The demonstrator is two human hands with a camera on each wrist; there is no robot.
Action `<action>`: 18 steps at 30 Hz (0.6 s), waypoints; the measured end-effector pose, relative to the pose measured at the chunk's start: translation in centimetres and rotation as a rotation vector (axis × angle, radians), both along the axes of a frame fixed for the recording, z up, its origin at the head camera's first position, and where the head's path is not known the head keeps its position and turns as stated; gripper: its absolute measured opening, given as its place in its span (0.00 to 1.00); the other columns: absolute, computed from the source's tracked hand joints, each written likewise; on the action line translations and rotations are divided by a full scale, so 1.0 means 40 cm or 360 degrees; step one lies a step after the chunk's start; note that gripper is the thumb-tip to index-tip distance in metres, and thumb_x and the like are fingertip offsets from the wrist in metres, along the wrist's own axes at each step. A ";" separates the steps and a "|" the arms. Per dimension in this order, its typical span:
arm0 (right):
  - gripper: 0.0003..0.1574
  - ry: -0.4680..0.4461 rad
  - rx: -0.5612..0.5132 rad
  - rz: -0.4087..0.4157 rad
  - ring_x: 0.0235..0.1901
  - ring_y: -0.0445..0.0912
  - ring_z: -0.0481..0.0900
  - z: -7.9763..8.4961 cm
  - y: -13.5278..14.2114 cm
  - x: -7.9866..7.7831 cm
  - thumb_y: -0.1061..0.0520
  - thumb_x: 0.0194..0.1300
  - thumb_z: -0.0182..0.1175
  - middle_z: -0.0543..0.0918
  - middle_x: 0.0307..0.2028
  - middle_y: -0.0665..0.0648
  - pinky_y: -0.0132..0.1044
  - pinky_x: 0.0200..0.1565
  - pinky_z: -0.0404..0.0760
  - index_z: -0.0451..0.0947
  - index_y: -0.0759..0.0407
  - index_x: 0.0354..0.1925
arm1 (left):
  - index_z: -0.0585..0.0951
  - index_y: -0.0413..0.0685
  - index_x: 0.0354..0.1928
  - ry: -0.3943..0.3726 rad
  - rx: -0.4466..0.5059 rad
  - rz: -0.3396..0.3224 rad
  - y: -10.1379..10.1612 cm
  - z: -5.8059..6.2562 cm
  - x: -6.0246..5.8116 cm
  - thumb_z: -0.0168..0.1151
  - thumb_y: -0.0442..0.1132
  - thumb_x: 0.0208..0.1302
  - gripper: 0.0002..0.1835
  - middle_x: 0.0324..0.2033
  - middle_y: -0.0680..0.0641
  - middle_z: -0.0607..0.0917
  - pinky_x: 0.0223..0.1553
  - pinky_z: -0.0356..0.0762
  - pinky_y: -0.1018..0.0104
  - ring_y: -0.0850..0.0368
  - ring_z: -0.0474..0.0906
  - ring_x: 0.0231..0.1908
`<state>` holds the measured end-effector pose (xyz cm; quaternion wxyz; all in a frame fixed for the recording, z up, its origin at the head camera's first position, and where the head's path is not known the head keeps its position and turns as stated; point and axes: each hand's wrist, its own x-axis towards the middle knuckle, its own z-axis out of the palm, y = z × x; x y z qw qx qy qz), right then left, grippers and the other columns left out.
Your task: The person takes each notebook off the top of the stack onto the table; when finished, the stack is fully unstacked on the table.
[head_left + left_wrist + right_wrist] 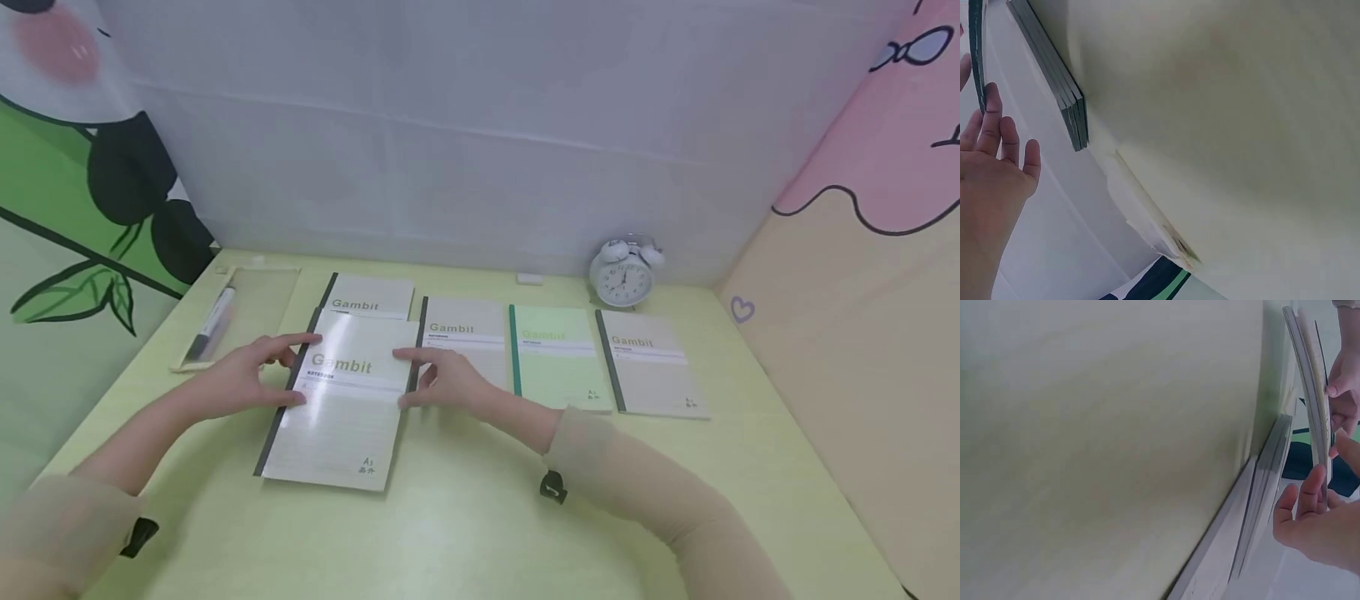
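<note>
Both hands hold a pale A5 notebook (337,433) marked "Gambit", its cover glossy under the light. My left hand (228,379) grips the dark spine side, thumb over the cover. On the opposite edge, my right hand (453,379) pinches it between thumb and fingers. The right wrist view shows the held notebook (1313,387) raised off the table, with its leaves slightly spread. Partly covered behind it lies a stack of pale notebooks (375,290), whose several dark spines (1054,62) show in the left wrist view.
To the right lie a pale notebook (465,321), a green notebook (558,362) and another pale notebook (652,371) in a row. A white alarm clock (624,275) stands behind them near a small white block (529,279). At far left, a zip pouch (273,304) holds a marker (212,323).
</note>
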<state>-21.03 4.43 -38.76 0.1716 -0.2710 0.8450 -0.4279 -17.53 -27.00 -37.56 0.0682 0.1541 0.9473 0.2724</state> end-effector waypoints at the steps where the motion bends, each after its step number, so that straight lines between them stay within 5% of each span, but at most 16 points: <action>1: 0.43 -0.0029 0.0006 0.0003 0.26 0.37 0.75 -0.007 -0.003 0.008 0.53 0.48 0.74 0.79 0.42 0.50 0.27 0.26 0.71 0.71 0.42 0.63 | 0.63 0.60 0.69 -0.0009 -0.0001 -0.0003 -0.002 -0.008 0.006 0.71 0.63 0.43 0.49 0.42 0.48 0.74 0.44 0.67 0.54 0.48 0.68 0.46; 12: 0.45 -0.0011 0.0101 0.0068 0.21 0.38 0.69 -0.062 -0.018 0.079 0.53 0.45 0.76 0.77 0.33 0.50 0.27 0.25 0.68 0.72 0.45 0.62 | 0.68 0.60 0.65 -0.0004 -0.0058 -0.0143 -0.015 -0.066 0.067 0.74 0.61 0.40 0.46 0.33 0.58 0.74 0.36 0.65 0.68 0.60 0.67 0.38; 18: 0.45 0.0157 0.0307 0.0133 0.34 0.37 0.72 -0.080 -0.032 0.103 0.46 0.44 0.76 0.80 0.42 0.44 0.25 0.38 0.70 0.72 0.44 0.62 | 0.70 0.57 0.63 -0.0023 -0.0146 -0.0215 -0.025 -0.084 0.092 0.75 0.61 0.37 0.47 0.29 0.61 0.74 0.35 0.65 0.70 0.66 0.67 0.34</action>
